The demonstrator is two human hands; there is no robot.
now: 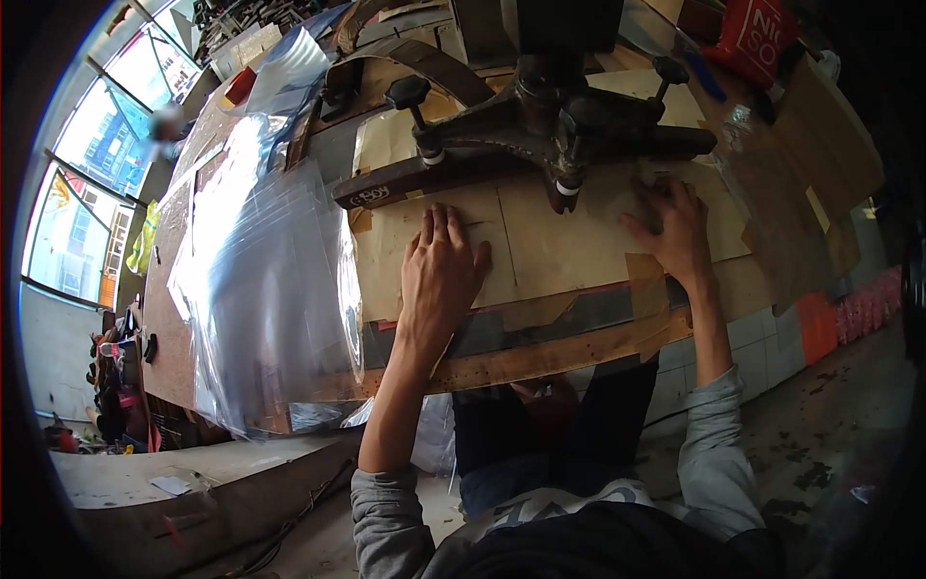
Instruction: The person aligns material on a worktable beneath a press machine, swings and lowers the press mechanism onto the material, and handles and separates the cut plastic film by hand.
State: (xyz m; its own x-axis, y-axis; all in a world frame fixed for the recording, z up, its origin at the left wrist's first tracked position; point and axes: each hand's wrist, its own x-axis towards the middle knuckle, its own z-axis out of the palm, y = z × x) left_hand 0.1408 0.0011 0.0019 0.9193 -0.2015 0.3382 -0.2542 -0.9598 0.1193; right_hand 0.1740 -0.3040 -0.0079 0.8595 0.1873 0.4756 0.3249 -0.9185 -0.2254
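Left hand (442,275) and right hand (683,236) on a pale sheet (559,241) below a dark bar (391,183)

The two hands were well apart, neither clamped on anything. The left lay palm down on the pale sheet, its fingers nearly together and pointing toward the bar, its thumb out to the side. The right had its fingers spread and bent over the sheet's other end, close below the bar; whether its whole palm touched could not be told.

The sheet lay on the desk (598,343) between the person and the dark metal machine head (559,106), with a thin line running across it between the hands. Brown tape (648,289) covered part of its near edge, by the right forearm. Whether the bar pressed on the sheet could not be told.

Clear plastic sheets (270,261) were spread on the desk to the left. Beyond the right hand, near the desk's far side, sat a red bag (757,43) with white letters.
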